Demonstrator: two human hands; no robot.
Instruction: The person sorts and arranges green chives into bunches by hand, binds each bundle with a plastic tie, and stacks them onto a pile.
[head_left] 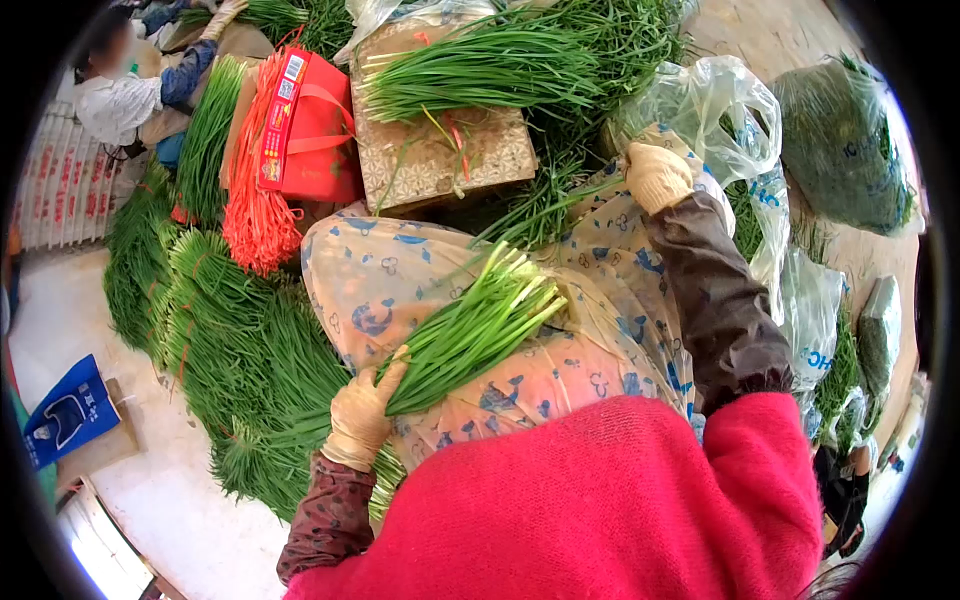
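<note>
My left hand (pixel 366 412), in a pale glove, grips a bunch of green chives (pixel 468 332) with its fingers wrapped round the leafy part. The pale cut ends point up and to the right, over the patterned apron (pixel 400 260) on my lap. Farther right, my gloved right hand (pixel 657 178) is closed beside a clear plastic bag (pixel 735 110). Some thin chive stalks (pixel 575 197) run up to its fingertips and seem to be held there. Another chive bunch (pixel 480 70) lies on a patterned box (pixel 450 155) in front of me.
A red box (pixel 320 130) draped with orange-red ties (pixel 258 205) stands left of the patterned box. Tied chive bundles (pixel 225 310) are heaped on the floor at left. Filled plastic bags (pixel 840 145) stand at right. Another person (pixel 125 95) sits at upper left.
</note>
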